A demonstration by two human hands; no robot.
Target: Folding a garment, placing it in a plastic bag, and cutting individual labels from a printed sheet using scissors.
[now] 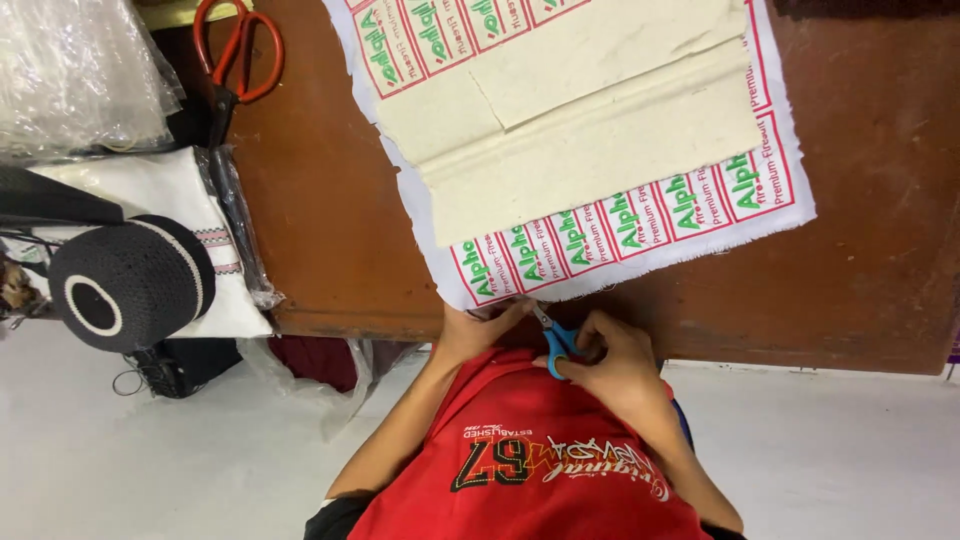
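Note:
A white cloth printed with rows of red-framed green labels lies on the brown wooden table, its near edge hanging at the table's front. Cream fabric pieces lie on top of it. My left hand pinches the cloth's near edge at the lower left corner. My right hand grips small blue-handled scissors, blades pointing up at that edge beside my left fingers. My red shirt fills the bottom of the view.
Large red-handled scissors lie at the table's back left. A black knitted cap rests on folded white cloth in plastic. Crumpled clear plastic is at the top left. White floor lies below.

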